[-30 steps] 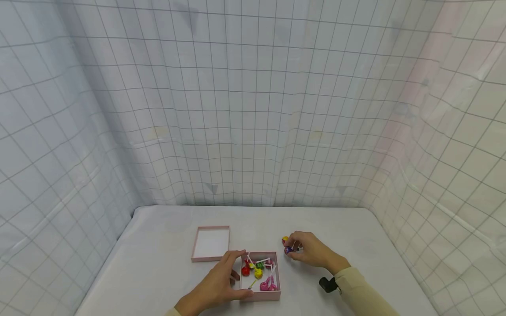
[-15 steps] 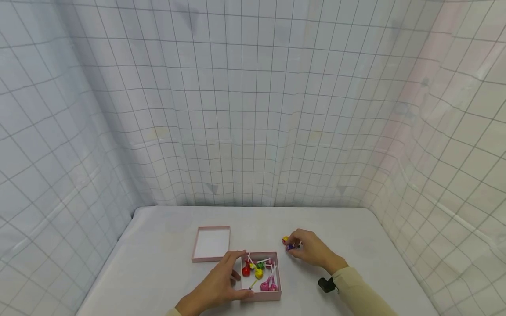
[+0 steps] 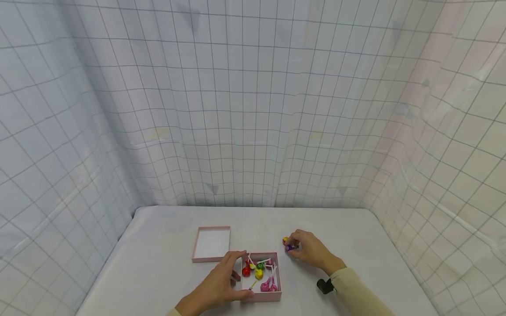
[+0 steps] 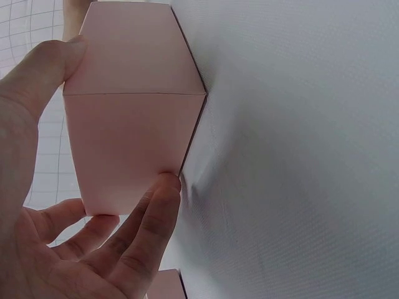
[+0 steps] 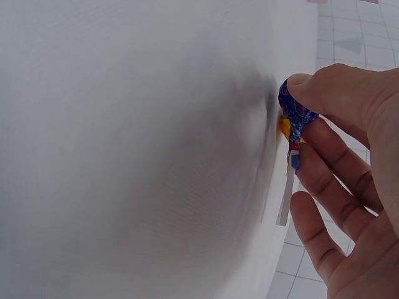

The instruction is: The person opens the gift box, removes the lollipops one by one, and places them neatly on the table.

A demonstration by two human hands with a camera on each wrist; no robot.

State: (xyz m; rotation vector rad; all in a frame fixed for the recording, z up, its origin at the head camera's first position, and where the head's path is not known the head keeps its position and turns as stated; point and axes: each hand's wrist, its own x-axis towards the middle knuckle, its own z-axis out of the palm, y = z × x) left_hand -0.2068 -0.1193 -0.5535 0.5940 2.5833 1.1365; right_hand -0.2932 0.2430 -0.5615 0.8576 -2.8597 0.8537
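Purple-blue lollipop (image 5: 296,111), wrapper print illegible: pinched in right hand (image 3: 311,251), just beside yellow lollipop (image 3: 285,240), right of pink box (image 3: 261,297). Pink box, containing assorted lollipops (image 3: 264,287): gripped by left hand (image 3: 215,283).

White and gridded on 3 sides

From my remote seat I see a back sheet (image 3: 253,109), a left sheet (image 3: 43,136) and a right sheet (image 3: 458,140), all white and ruled with thin dark lines. The squares bend where the material ripples. I make out faint grey triangles (image 3: 214,188) and pale yellow patches (image 3: 161,133) on the back sheet, and a pink tint on the right. Below, my head view gives me a white-covered table (image 3: 336,224) with rounded far corners. Up close, its surface shows a fine weave. The light looks soft to me, cooler on the left and warmer on the right.
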